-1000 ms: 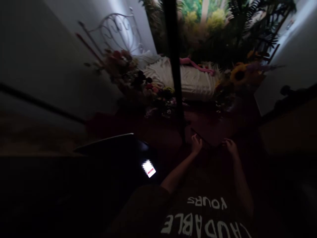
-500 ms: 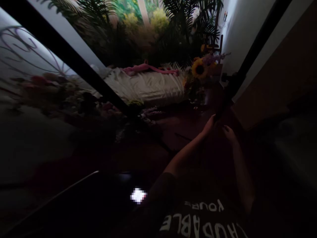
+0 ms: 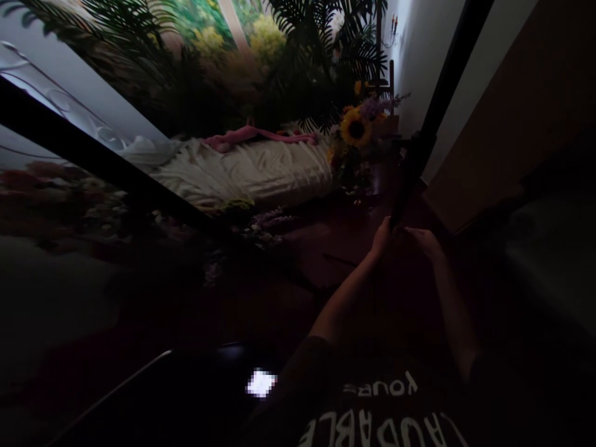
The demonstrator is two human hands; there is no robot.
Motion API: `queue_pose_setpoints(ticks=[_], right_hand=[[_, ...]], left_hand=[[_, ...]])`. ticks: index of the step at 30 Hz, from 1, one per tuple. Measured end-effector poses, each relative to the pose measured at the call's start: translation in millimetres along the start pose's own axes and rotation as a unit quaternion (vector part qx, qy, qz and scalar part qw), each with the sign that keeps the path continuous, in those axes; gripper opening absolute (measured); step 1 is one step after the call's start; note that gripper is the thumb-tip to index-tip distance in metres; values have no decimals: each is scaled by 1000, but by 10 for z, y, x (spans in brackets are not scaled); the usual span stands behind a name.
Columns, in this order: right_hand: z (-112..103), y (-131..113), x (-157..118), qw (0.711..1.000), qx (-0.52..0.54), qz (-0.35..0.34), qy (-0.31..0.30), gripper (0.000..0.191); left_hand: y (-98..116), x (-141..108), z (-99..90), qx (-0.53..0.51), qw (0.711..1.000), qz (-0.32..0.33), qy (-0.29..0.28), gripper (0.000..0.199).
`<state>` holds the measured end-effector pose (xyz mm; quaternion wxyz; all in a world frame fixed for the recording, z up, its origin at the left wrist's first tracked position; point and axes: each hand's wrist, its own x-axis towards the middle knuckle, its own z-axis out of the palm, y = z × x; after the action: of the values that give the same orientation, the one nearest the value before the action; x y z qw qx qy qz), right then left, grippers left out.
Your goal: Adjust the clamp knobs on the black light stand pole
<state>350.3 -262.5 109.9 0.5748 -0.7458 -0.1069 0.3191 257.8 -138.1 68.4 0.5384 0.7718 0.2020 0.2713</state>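
In the dark lower right of the head view, my left hand is closed around the lower part of a black stand pole, which leans up to the right. My right hand is just to the right of the pole. Its fingers point in toward the pole's lower end and look pinched together; what they hold there is lost in the dark. A dark clamp or knob sticks out from the pole above both hands.
A second black pole slants across the left. Behind are a cream cloth-draped bench with a pink plush toy, sunflowers and palm leaves. A dark glossy surface lies front left, a brown panel at right.
The view has swung right, so the background sits further left. My right hand has come closer to the pole, its fingers now reaching toward it. My left hand stays on the pole.
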Motion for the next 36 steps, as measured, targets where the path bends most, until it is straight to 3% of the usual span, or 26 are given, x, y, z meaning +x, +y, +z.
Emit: queue_pose_setpoints(ticks=[4,9,14,19,22,26,31,33,36], right_hand=[[-29,-35,-15,997,-58,42,-31,32],[-19,45,13,997,-25,-13,-72,34],[17,204,83,994,25,-107,-8,40],[96,340,160,979,19,-191,66,12],[107,289,167,972,0,-212,105,14],[94,-195,45,921,-13,-360,150,23],[259,-1220,-304,801,-118,-563,167,81],[403,-1525,-407,759,-240,-580,175,94],[610,-1745,-446,739,-340,-556,171,72]], left_hand=[[-26,6,15,0,1000,5,7,27],[-62,11,38,-6,1000,24,13,26],[-36,8,41,-24,999,29,24,24],[-42,13,42,-27,999,17,22,23],[-78,21,54,-36,999,12,15,23],[-111,24,61,-45,999,24,13,24],[-79,5,39,-43,999,19,11,29],[-61,-4,30,-40,999,17,8,31],[-47,-13,29,-41,999,11,3,34]])
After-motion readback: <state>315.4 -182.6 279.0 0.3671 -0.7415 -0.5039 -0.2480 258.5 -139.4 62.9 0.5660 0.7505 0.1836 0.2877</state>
